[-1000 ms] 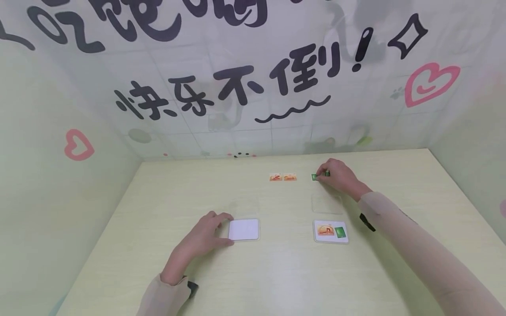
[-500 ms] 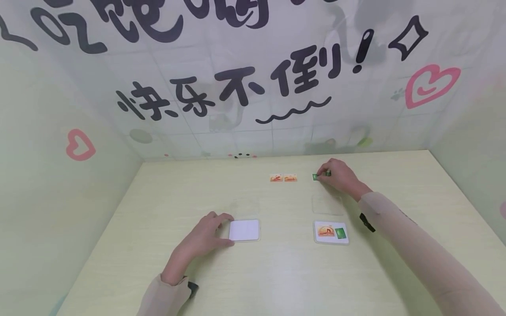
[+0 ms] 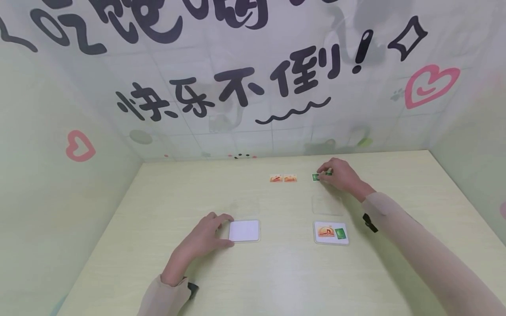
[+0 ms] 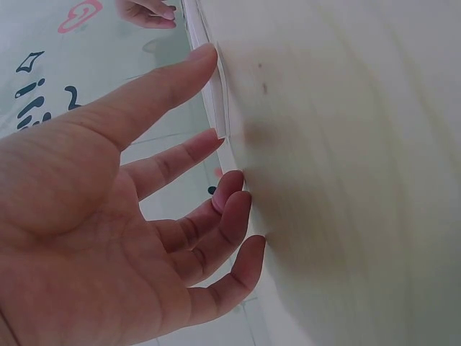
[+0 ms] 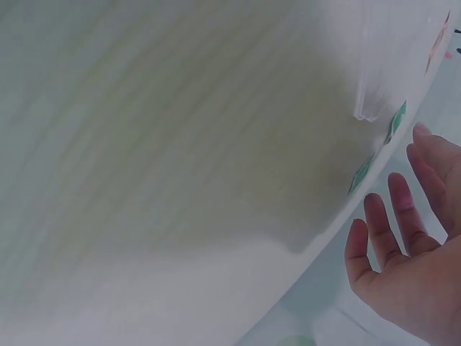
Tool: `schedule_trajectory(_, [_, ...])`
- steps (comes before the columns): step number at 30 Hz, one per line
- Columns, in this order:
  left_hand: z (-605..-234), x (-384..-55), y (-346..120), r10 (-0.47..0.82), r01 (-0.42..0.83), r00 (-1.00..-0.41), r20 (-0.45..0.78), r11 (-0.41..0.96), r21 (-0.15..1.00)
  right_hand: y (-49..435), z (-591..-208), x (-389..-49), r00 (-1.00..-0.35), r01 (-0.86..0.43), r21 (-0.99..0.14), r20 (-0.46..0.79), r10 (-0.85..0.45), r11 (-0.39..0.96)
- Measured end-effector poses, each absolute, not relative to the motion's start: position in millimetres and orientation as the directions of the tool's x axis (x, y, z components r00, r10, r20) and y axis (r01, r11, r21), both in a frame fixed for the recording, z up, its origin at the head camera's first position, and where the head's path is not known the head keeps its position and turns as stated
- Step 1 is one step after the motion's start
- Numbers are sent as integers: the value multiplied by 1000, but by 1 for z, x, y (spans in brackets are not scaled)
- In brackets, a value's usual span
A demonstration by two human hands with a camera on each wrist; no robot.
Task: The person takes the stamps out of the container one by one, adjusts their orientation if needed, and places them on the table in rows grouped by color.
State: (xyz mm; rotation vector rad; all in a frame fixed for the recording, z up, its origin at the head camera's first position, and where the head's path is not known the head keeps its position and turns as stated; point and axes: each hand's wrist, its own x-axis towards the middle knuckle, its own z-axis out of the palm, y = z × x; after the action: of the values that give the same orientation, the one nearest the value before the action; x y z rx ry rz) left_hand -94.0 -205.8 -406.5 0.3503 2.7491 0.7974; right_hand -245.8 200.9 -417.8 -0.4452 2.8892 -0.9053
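My left hand (image 3: 207,235) holds a shallow clear case with a white card (image 3: 244,231) in it, thumb and index finger at two corners of its left side. In the left wrist view, the other fingers (image 4: 245,263) are loosely bent beside the tabletop. My right hand (image 3: 337,174) is over two green stamps at the back right, its fingertips right by the left green stamp (image 3: 315,177). The right wrist view shows both the near green stamp (image 5: 360,175) and the far green stamp (image 5: 397,122) lying on the table, with the fingers apart from them.
Two orange stamps (image 3: 283,178) lie side by side at the back. Front right is another clear case (image 3: 331,240) whose white card bears an orange and a green stamp. A clear plastic lid (image 3: 327,205) lies behind it. Walls (image 3: 253,136) border the table.
The right hand has shifted very slightly to the right, and a little more of the left green stamp shows. The left hand stays at the case.
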Motion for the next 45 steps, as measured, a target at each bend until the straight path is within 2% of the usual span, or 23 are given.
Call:
schedule_trajectory(20, [-409,-95,-206,302,164,-937,-173,822,545,199,-413,-222,-948,-249,-609,-6,-318,753])
schedule_trajectory(45, [-407,-94,-205,314,185,-934,-172,836,517,203,-414,-172,-924,-312,-643,35,-380,699])
